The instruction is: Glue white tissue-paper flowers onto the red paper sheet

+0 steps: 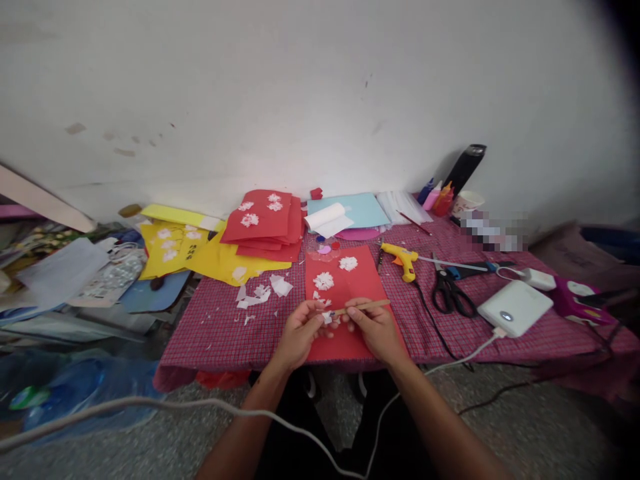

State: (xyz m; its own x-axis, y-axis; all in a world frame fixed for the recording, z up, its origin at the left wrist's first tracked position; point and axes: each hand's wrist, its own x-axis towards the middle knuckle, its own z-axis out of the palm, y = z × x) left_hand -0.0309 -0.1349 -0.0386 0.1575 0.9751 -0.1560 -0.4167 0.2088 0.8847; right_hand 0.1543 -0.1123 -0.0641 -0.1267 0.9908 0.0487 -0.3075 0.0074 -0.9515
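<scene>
My left hand [301,331] is pinched on a small white paper piece [328,317]. In my right hand [374,327] is a flat wooden stick [376,305], its left end meeting the white paper. Both hands are over the near part of a red paper sheet [350,287]. Two ruffled white paper flowers lie on that sheet, one [324,281] on the left and another [349,264] farther right. Just beyond the sheet's left corner is a clear palette [320,250] with blue, pink and red spots. Torn white paper scraps [281,285] are scattered left of the sheet.
Red sheets with white flowers [265,220] are stacked at back left, near yellow sheets [170,247]. To the right lie a yellow glue gun [404,259], black scissors [450,293] and a white power bank [515,308]. A white cable [220,403] crosses in front.
</scene>
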